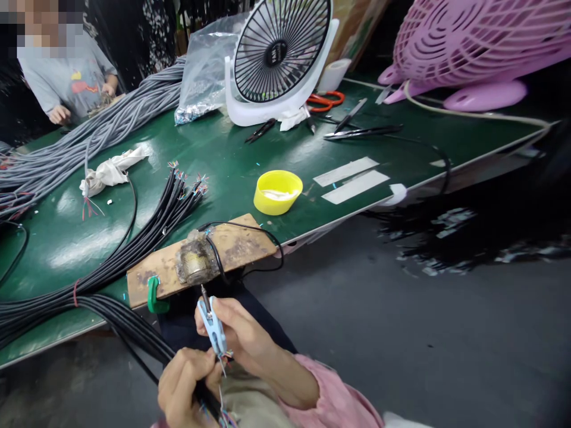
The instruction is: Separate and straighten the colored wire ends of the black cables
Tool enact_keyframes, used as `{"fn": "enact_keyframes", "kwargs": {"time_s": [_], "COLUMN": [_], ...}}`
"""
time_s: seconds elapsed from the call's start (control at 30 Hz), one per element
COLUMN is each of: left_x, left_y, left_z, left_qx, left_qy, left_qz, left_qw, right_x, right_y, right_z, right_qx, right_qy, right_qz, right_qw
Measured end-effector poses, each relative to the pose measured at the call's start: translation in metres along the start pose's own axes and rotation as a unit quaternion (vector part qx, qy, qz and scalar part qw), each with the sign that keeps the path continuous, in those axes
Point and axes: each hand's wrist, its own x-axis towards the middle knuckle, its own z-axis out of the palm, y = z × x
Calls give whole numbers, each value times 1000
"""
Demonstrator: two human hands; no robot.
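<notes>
My right hand (241,330) is closed round a light-blue clip (213,327), from whose far end a dark metal tip points toward the wooden board (243,238). Just below and to the left, my left hand (185,380) is closed on a black cable (207,399) with thin coloured wires showing at its end. The two hands nearly meet at the near end of the clip. On the board sits a crusted metal block (195,261), with a thin black cord looping beside it. A green clamp (154,295) grips the board's left part.
Bundled black cables (147,238) cross the green table (200,142) at the left. A yellow dish (277,193) stands beyond the board. Farther back are a white fan (279,53), pink fan (450,47), red-handled scissors (328,101), tweezers, grey cables (120,107) and another person (74,83).
</notes>
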Motion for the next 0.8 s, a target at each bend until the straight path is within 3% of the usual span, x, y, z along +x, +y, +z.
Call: {"fn": "enact_keyframes", "kwargs": {"time_s": [0.1,0.3,0.5,0.63,0.8], "left_x": [-4,-4,-8,-11,-4], "left_y": [0,-7,-6,-8,-14], "left_z": [2,-7,-6,-7,-14], "left_qx": [-7,-14,-28,-44,-49], "left_qy": [26,-49,-19,-22,-101], "left_qz": [-27,13,-6,-8,49], "left_qw": [999,999,999,999,993], "right_x": [0,-1,-3,-15,-40], "right_y": [2,12,23,27,19], "right_z": [-1,-8,-23,-32,-34], "right_qx": [21,83,144,89,21], "right_qy": [-3,-29,22,19,11], "right_qz": [11,60,76,42,27], "right_qw": [1000,994,986,995,999]}}
